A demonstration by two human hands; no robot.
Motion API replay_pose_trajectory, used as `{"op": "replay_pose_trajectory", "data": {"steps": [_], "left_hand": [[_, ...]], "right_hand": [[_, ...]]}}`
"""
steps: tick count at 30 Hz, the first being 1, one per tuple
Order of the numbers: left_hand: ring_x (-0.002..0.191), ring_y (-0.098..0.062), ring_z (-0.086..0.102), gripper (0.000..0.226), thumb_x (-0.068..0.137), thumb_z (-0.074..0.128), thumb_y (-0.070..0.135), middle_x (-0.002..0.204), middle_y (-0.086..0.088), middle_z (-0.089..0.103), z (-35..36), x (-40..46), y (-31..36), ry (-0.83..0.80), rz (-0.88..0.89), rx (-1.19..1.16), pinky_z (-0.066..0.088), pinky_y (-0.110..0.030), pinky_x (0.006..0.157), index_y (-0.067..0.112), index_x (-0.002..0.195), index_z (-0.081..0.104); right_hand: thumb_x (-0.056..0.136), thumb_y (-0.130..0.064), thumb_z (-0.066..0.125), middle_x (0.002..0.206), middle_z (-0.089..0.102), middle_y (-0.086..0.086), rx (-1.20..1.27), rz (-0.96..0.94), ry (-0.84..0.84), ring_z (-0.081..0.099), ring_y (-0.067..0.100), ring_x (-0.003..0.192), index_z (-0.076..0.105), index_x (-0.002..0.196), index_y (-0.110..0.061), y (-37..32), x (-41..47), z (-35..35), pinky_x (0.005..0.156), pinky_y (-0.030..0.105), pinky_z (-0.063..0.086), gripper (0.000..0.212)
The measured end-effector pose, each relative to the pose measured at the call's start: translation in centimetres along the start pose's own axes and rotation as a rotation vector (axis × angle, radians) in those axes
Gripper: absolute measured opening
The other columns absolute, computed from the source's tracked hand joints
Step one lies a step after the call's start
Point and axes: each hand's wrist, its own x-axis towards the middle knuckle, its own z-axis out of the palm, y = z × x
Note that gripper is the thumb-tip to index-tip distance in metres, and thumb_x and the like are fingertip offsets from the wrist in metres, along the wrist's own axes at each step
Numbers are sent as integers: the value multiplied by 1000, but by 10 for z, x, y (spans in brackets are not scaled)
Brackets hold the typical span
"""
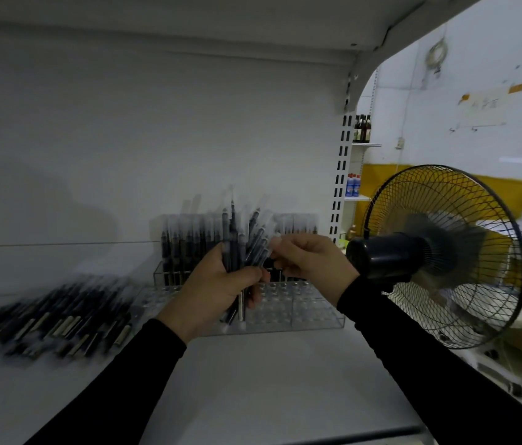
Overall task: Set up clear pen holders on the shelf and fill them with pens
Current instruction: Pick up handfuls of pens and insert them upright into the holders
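Bare shelf [253, 380] lies open in front of us; a fan [439, 255] crowds its right edge. Our left hand [218, 284] grips a bundle of pens [243, 232] above the clear holder [295, 309], our right hand [311, 255] pinching one pen's top.

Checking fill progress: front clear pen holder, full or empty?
Mostly empty. The front clear pen holder shows bare holes across its visible top; the holder behind is packed with upright pens.
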Motion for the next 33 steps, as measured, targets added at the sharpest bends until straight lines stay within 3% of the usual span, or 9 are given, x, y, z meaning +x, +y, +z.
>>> {"op": "replay_pose_trajectory", "data": {"steps": [3,5,11,13,15,18,20,25,33], "left_hand": [[59,-25,62,19,90,62,1,84,-26,69,0,1,0,-2,-10,-37,51,-31,52,-3,109,59],[62,-26,63,20,92,59,2,91,-23,71,0,1,-1,-17,-19,-57,53,-32,53,3,112,59],[58,-25,62,23,94,58,3,90,-15,74,-1,2,-4,-2,-65,-105,52,-32,50,1,116,52],[56,-23,60,21,94,59,4,88,-13,74,-1,1,-3,10,-59,-70,51,-30,48,-1,114,52],[52,-19,58,19,94,59,4,82,-9,74,-1,2,-3,20,-46,-22,49,-28,47,-4,110,54],[47,-17,55,17,93,60,5,65,-7,69,-1,2,-3,27,-40,29,49,-28,45,-8,104,56],[45,-17,53,18,92,60,5,56,-9,64,-1,2,-2,34,-40,40,47,-27,43,-9,103,57],[44,-18,53,19,92,60,4,52,-4,62,-1,1,-2,35,-45,22,46,-26,42,-10,103,56],[49,-19,55,15,92,61,5,65,-6,69,-3,2,-3,31,-35,11,48,-29,46,-4,103,55]], "right_hand": [[88,-24,66,68,65,-2,47,19,-10,61,11,68,70,75,-15,0,-1,1,62,20,50,17],[89,-20,64,69,67,1,133,53,54,62,11,66,70,80,-11,-2,0,0,60,19,52,14],[95,-12,54,86,69,7,476,68,273,67,17,80,66,101,-5,-16,12,-33,67,23,57,15],[94,-14,56,84,68,5,511,43,365,67,15,78,67,98,-8,-18,18,-46,69,22,58,13],[94,-19,57,84,68,5,369,-18,465,65,15,78,68,89,-13,-15,24,-57,70,23,57,13],[95,-25,56,77,69,2,-171,-188,617,65,17,74,67,77,-24,-7,28,-69,73,28,56,21],[95,-28,56,74,69,1,-386,-253,654,65,17,72,67,76,-26,-2,31,-74,73,29,55,22],[94,-29,59,82,71,1,-398,-255,653,69,16,79,73,101,-13,7,42,-74,82,36,58,23],[95,-24,58,84,70,5,-460,-193,505,67,19,77,72,100,-9,22,44,-67,80,31,56,21]]}}
